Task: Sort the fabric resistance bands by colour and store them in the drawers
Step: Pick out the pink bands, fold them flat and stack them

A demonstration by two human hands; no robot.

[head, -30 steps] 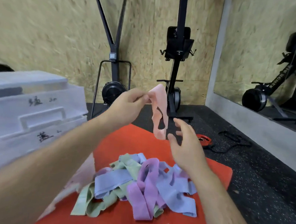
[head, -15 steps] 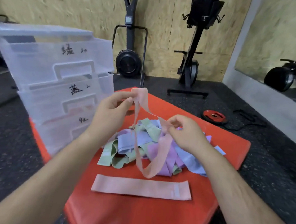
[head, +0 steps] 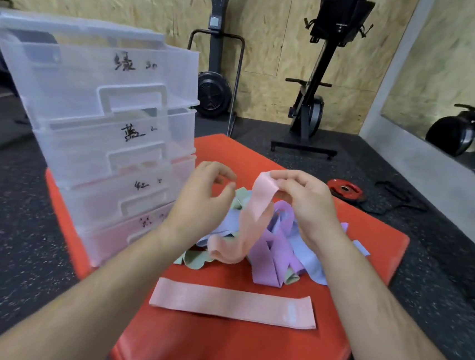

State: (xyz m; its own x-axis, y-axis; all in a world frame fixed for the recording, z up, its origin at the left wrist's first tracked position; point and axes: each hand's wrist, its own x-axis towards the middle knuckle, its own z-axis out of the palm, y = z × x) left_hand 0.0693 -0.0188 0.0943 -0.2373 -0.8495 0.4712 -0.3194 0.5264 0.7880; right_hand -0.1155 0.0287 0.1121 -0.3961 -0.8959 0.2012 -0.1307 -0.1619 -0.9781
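Note:
My right hand [head: 305, 199] pinches the top end of a pink fabric band [head: 251, 216] that hangs down over a tangled pile of blue, purple and green bands [head: 276, 241] on a red mat [head: 214, 346]. My left hand [head: 202, 196] hovers just left of the band with fingers loosely curled, holding nothing. A second pink band [head: 233, 304] lies flat on the mat in front of the pile. A clear plastic drawer unit [head: 104, 138] with handwritten labels stands at the mat's left; all its drawers look closed.
Black rubber gym floor surrounds the mat. A red weight plate [head: 344, 188] and a black cord lie to the right. Exercise machines [head: 313, 100] stand against the wooden wall behind. A mirror runs along the right wall.
My left hand let go of the pink band, which now hangs from my right hand alone. The view has tilted down and closer to the mat.

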